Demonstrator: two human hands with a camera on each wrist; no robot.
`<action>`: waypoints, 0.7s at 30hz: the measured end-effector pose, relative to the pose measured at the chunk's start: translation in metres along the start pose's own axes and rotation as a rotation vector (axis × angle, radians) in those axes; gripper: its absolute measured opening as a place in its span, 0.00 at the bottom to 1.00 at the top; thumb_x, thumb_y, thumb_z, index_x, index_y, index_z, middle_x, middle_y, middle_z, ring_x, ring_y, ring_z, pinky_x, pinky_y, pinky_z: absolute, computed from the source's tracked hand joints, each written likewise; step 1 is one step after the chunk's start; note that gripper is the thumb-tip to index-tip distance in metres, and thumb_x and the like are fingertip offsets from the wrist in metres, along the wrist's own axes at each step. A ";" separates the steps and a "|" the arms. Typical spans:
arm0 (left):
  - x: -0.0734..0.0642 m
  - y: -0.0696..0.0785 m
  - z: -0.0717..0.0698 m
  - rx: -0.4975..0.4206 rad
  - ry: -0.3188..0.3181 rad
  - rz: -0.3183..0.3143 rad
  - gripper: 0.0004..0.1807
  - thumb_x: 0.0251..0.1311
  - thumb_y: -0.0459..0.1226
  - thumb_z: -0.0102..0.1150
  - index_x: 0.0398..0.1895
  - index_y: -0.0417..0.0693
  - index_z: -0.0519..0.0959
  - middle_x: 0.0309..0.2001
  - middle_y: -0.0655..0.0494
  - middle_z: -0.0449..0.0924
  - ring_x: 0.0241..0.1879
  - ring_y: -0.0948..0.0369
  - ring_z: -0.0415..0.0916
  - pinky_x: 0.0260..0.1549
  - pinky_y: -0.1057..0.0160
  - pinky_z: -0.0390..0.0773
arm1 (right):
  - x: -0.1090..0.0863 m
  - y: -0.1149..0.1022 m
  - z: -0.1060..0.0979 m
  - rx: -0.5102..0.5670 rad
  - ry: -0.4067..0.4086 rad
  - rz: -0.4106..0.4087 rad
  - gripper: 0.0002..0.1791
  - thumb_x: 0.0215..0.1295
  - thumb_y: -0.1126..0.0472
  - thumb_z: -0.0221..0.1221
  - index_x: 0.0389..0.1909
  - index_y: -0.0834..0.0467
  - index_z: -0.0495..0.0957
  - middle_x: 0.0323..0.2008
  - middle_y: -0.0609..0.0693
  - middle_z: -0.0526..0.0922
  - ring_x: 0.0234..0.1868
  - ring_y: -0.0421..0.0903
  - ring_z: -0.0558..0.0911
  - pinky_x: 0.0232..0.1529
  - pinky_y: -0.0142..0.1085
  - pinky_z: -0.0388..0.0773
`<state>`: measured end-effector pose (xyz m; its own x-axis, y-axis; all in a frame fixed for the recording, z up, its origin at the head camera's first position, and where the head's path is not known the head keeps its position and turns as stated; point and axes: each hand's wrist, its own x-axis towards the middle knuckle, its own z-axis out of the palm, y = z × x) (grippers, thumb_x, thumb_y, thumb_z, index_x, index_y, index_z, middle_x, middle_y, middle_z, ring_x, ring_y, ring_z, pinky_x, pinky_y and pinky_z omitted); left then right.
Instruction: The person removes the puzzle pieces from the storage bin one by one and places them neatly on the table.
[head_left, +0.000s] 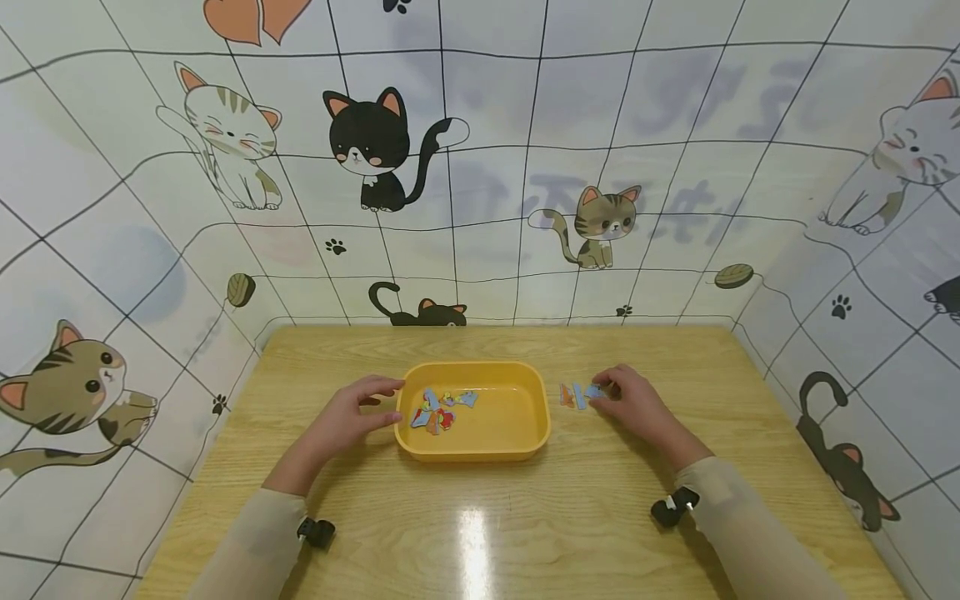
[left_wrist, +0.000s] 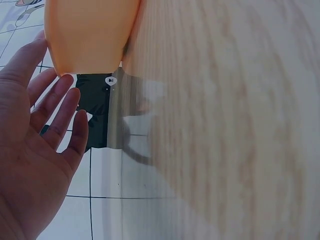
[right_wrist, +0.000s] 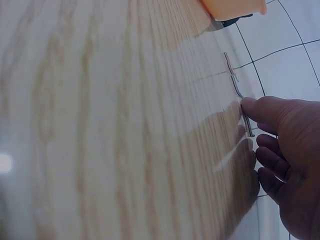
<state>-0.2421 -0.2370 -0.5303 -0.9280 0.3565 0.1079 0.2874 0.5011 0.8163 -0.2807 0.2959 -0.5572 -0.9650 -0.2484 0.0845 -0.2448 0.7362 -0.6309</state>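
A yellow tray (head_left: 472, 456) sits on the wooden table, with several small colourful flat pieces (head_left: 431, 402) gathered at its left side. My left hand (head_left: 356, 410) is at the tray's left end, thumb and fingertips right at the rim; in the left wrist view its fingers are loosely extended against the tray (left_wrist: 92, 40). Right of the tray, my right hand (head_left: 636, 406) pinches a light-blue puzzle piece (head_left: 594, 391) low over the tabletop. Beside that piece lie a narrow blue piece (head_left: 579, 397) and an orange piece (head_left: 566, 395). In the right wrist view the thumb (right_wrist: 255, 106) overlaps the piece's thin edge.
The wooden table (head_left: 480, 517) reaches back to a tiled wall (head_left: 495, 192) printed with cartoon cats. More tiled wall stands at the left and right. A small black device (head_left: 317, 532) is worn on the left wrist, another device (head_left: 675, 507) on the right.
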 end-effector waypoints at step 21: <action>0.002 -0.008 0.001 -0.003 0.006 0.004 0.27 0.69 0.36 0.78 0.70 0.47 0.84 0.68 0.52 0.83 0.66 0.47 0.80 0.67 0.37 0.79 | 0.001 -0.041 0.001 0.046 0.085 -0.169 0.17 0.76 0.61 0.72 0.59 0.65 0.84 0.51 0.61 0.84 0.48 0.55 0.81 0.44 0.43 0.82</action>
<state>-0.2462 -0.2395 -0.5368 -0.9282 0.3540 0.1146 0.2905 0.4969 0.8177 -0.2714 0.2647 -0.5318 -0.9153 -0.3105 0.2564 -0.4017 0.6584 -0.6365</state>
